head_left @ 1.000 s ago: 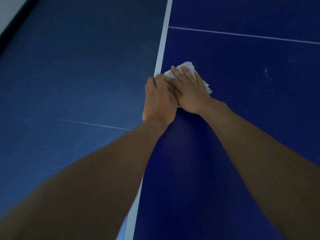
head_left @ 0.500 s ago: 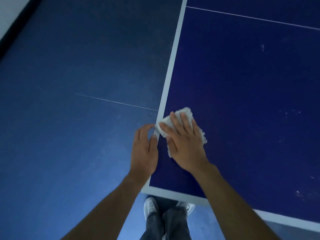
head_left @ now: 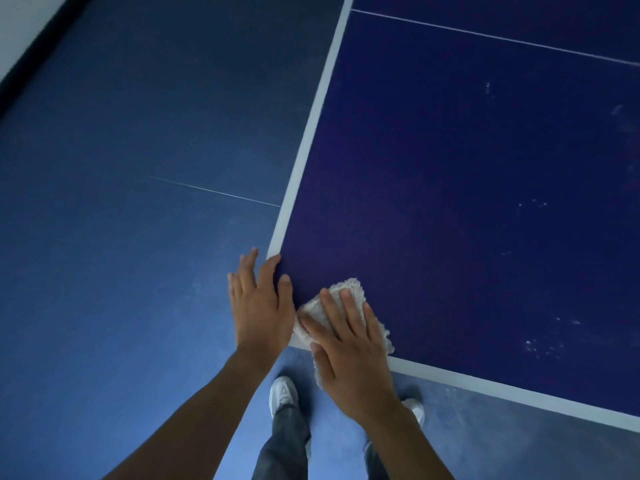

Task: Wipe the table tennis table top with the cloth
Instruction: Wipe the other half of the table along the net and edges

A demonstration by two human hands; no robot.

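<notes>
White cloth [head_left: 346,306] is pinned flat at the near left corner of the blue worktop [head_left: 467,202], under the right hand [head_left: 349,351]; its grip is spread wide, fingers extended. Left hand [head_left: 259,306] is laid open-palmed just beside it, along the worktop's edge.

A blue floor [head_left: 121,220] fills the left half of the frame, matte and faintly scuffed, with a thin pale line [head_left: 214,191] running across it at mid-left. Toward the lower right the floor turns greyer and duller. In the upper left corner a dark baseboard strip [head_left: 41,60] runs diagonally below a white wall [head_left: 20,22]. The light is dim and even.
</notes>
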